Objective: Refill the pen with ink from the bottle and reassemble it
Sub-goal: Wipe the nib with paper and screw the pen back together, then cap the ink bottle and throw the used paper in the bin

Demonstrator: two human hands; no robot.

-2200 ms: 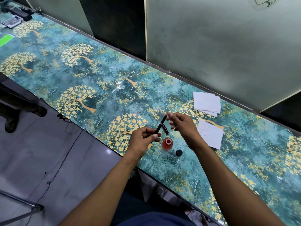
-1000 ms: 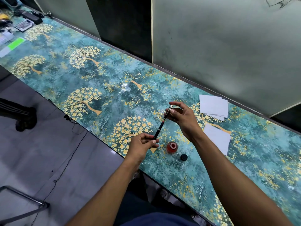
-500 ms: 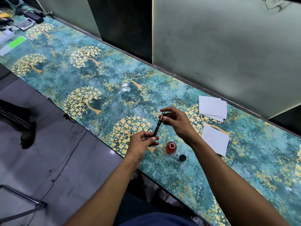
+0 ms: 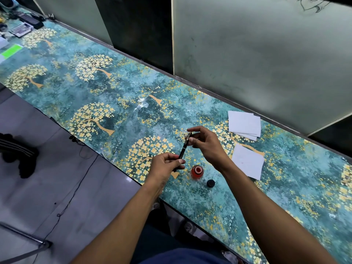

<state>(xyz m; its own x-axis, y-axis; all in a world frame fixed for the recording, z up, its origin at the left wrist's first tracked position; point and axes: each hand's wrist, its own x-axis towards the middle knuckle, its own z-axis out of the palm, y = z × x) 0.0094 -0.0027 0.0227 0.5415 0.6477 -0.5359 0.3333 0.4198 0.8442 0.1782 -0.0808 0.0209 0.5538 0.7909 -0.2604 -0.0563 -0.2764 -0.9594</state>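
A slim black pen (image 4: 183, 147) with gold trim is held slanted above the table between both hands. My left hand (image 4: 164, 164) pinches its lower end. My right hand (image 4: 204, 143) pinches the upper end, where a gold clip shows. A small open ink bottle (image 4: 197, 172) with red ink stands on the table just below the hands. Its black cap (image 4: 210, 183) lies to the bottle's right.
The long table (image 4: 114, 103) has a teal cover with gold trees, and its near edge runs just under my left hand. Two white paper stacks (image 4: 244, 124) (image 4: 247, 161) lie right of my hands. Cluttered gadgets (image 4: 21, 29) sit far left. A wall panel (image 4: 257, 60) backs the table.
The two pen parts, held apart earlier, are now brought together into one line. My right hand has come down over the upper end. The view shifted slightly.
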